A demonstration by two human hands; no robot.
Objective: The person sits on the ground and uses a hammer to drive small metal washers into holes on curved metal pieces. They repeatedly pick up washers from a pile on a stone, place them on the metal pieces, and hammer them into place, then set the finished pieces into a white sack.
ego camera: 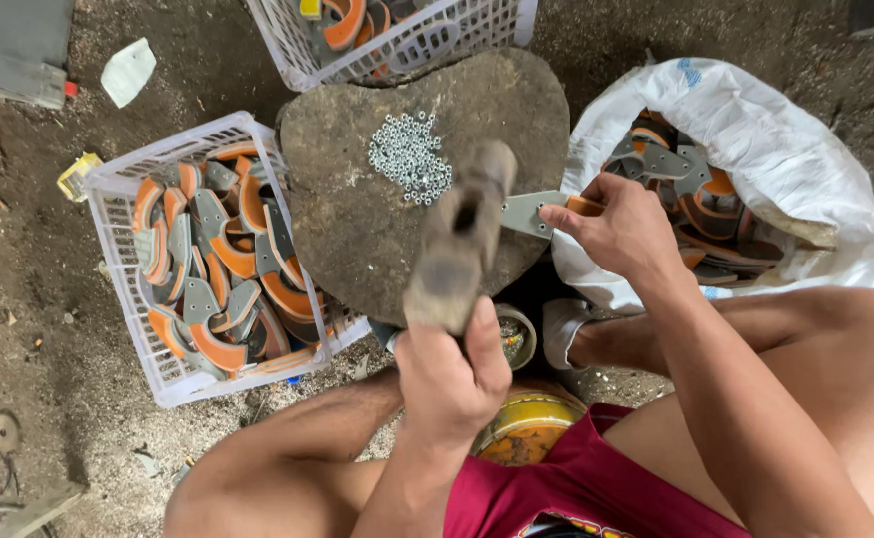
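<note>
My left hand (pixel 452 374) grips the wooden handle of a hammer (pixel 462 234), raised and blurred above a flat, dark stone block (pixel 342 209). My right hand (pixel 621 229) holds a grey metal piece with an orange end (pixel 531 211) and rests its grey end on the stone's right edge. A pile of small silver rivets (pixel 410 157) lies on the stone just beyond the hammer head. The hammer hides the part of the stone under it.
A white plastic crate (pixel 118 199) of grey-and-orange curved pieces stands left of the stone, another crate (pixel 297 55) behind it. A white sack (pixel 755 110) of the same pieces lies open at right. A yellow can (pixel 526 423) and a small round container (pixel 518 334) sit between my legs.
</note>
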